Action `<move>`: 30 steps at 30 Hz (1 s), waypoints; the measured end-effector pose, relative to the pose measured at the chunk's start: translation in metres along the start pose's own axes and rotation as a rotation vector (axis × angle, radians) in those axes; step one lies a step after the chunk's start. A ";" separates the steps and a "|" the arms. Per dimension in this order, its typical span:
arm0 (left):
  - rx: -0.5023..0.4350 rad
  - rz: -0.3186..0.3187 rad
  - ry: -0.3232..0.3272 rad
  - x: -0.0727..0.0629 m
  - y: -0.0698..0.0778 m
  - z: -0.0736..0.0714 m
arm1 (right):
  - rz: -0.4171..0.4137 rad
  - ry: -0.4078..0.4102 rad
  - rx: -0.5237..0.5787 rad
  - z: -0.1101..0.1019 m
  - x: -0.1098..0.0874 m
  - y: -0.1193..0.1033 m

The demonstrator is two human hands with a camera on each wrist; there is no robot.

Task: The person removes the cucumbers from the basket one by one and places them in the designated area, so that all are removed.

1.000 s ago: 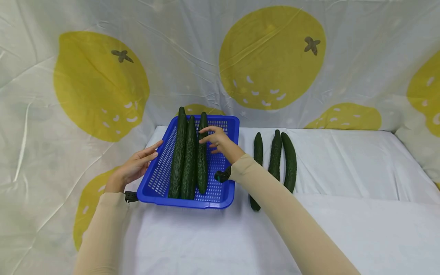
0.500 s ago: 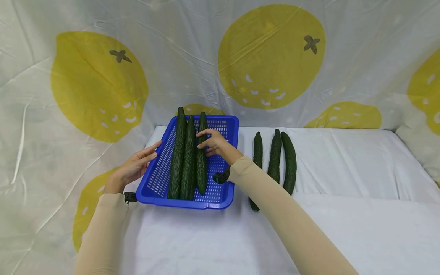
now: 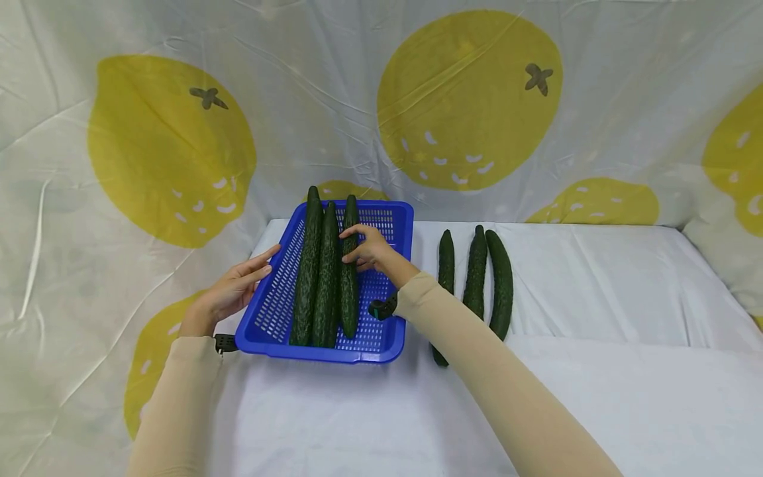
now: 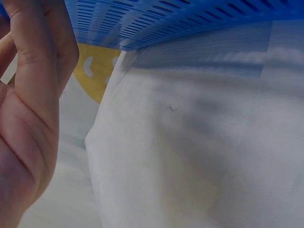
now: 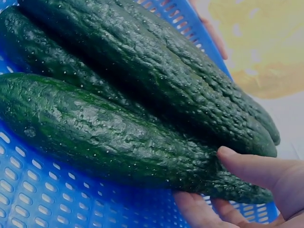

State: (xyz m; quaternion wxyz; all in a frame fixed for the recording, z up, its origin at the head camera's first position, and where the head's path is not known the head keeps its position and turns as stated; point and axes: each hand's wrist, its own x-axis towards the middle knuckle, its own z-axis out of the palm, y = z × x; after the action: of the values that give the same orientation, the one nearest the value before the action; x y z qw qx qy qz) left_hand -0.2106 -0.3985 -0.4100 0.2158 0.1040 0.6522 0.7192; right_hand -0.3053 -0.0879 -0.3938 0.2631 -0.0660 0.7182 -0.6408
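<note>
A blue plastic basket (image 3: 334,353) holds several long, bumpy green cucumbers (image 3: 306,271), their far ends leaning over its back rim. My right hand (image 3: 368,248) grips the rightmost cucumber (image 3: 350,298) near its far end. In the right wrist view the thumb (image 5: 247,164) lies over this cucumber (image 5: 95,137), with fingers (image 5: 197,206) on its other side. At the basket's left rim, my left hand (image 3: 232,291) rests with fairly straight fingers and thumb against the outside. The left wrist view shows this hand (image 4: 31,95) beside the slatted basket wall (image 4: 156,19).
Three more cucumbers (image 3: 501,285) lie side by side on the white tablecloth (image 3: 596,397) right of the basket, partly hidden by my right sleeve (image 3: 477,344). Behind the table hangs a pale curtain (image 3: 322,86) with yellow lemon prints.
My right hand has moved slightly left and down, and its thumb and fingers have closed round the rightmost cucumber. The left hand stays at the rim.
</note>
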 end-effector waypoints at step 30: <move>-0.016 0.009 -0.029 0.001 0.001 -0.001 | 0.006 0.049 0.017 0.001 -0.006 -0.006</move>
State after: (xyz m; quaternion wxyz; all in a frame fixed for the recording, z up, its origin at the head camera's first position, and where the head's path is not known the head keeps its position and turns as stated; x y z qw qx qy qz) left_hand -0.2116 -0.3987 -0.4096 0.2231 0.1157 0.6428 0.7236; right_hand -0.3012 -0.0877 -0.3867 0.2481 -0.0458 0.7190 -0.6476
